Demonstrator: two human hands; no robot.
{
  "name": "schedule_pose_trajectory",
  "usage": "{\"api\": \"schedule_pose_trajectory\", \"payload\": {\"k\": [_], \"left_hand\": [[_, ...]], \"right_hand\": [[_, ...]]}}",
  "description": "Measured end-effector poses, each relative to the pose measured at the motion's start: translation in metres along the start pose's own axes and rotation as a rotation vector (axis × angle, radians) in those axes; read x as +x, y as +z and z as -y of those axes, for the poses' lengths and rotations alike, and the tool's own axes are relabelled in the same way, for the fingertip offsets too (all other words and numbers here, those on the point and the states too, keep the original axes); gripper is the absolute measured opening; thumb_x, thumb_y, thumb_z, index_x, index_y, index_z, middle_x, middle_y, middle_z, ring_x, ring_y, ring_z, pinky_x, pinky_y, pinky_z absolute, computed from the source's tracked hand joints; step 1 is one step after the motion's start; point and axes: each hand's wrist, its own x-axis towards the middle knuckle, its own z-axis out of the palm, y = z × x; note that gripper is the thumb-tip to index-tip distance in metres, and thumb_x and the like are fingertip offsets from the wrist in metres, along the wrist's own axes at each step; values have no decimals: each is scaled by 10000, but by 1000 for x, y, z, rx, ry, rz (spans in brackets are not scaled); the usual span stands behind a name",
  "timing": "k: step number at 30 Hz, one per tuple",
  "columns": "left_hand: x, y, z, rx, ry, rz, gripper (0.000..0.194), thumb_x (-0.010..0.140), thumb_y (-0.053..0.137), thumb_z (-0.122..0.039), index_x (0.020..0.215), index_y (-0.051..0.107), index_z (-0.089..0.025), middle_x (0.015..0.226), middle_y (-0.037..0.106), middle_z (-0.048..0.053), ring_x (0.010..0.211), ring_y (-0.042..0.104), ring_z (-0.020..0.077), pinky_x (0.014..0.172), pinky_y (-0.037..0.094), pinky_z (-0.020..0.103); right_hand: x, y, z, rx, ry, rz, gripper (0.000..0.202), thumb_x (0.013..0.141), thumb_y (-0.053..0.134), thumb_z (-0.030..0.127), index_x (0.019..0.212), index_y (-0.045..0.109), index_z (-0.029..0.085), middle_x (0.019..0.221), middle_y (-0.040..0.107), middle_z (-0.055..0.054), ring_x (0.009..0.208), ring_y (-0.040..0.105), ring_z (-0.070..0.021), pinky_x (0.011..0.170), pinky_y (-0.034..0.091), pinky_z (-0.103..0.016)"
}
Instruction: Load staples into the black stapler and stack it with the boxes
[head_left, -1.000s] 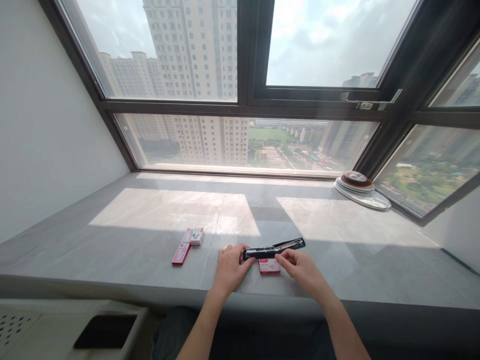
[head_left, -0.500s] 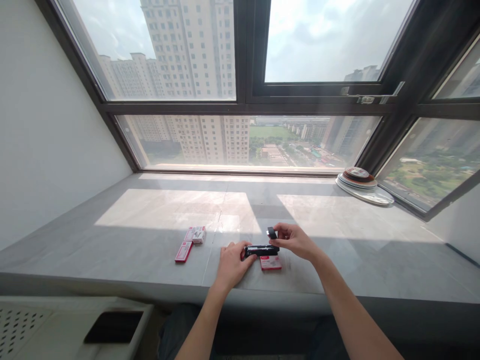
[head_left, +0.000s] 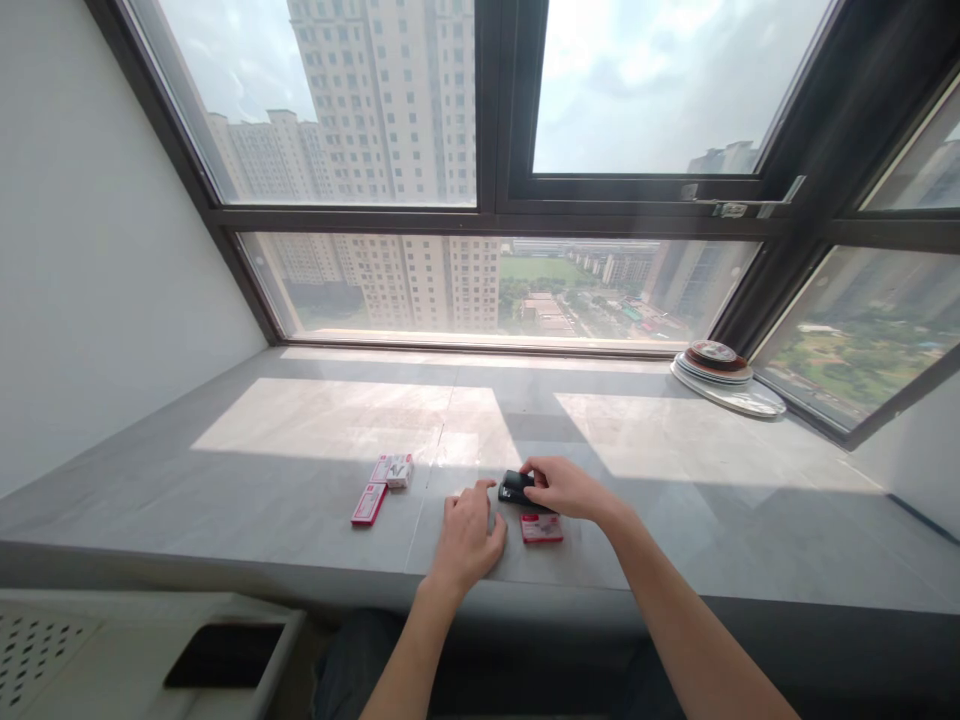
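Note:
A black stapler (head_left: 513,489) lies on the grey stone sill with its top down over its base. My right hand (head_left: 562,487) grips it from the right side, thumb and fingers closed on it; the hand hides its right end. Just left of the stapler, my left hand (head_left: 471,530) holds nothing, its fingers apart and a little bent, the index finger pointing toward the stapler's end. A small red and white box (head_left: 541,528) sits in front of the stapler, close below my right hand.
Further left on the sill (head_left: 285,500) are a flat red and white box (head_left: 369,504) and a small white box (head_left: 400,470) beside another red and white one. A stack of plates (head_left: 727,392) stands at the back right by the window. The sill's front edge is near my wrists.
The stapler's raised top has come down, and my right hand has moved left and lower onto it. My left hand has let go of the stapler and opened beside it.

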Motion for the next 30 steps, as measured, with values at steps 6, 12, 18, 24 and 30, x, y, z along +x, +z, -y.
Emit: {"api": "schedule_pose_trajectory", "payload": {"k": [6,12,18,24,30], "left_hand": [[3,1,-34,-90,452,259,803,689,469,37,1355,564,-403,1394,579,0,1309,446,270,1074,383,447],[7,-17,3,-144,213,278,695,742,609,-144,1394,557,-381,1369,565,40,1262,489,298,1106,403,469],[2,-26,24,-208,104,230,847,746,705,-261,1530,399,-354,1285,620,30,1193,520,270,1098,407,424],[1,-10,3,-214,150,208,810,729,754,-245,1477,471,-369,1327,620,18,1202,524,277,1109,391,434],[-17,-35,29,36,-144,-226,390,937,579,-393,1317,604,-312,1347,559,73,1249,486,299,1071,392,464]], "right_hand": [[-2,-9,-39,128,223,-147,321,766,725,398,984,681,168,624,486,62,592,443,-109,549,300,-221],[-46,17,-56,591,319,-213,611,836,646,638,1264,597,206,626,446,75,486,405,-98,427,356,-207],[-64,55,-38,874,257,-199,622,873,626,636,1360,558,255,685,428,64,519,438,-99,505,556,-274],[-46,77,-23,899,229,-268,658,879,629,613,1407,527,234,649,429,72,480,437,-99,468,556,-277],[-48,81,-24,889,267,-353,702,862,653,618,1430,489,239,663,425,79,480,438,-100,444,557,-282]]}}
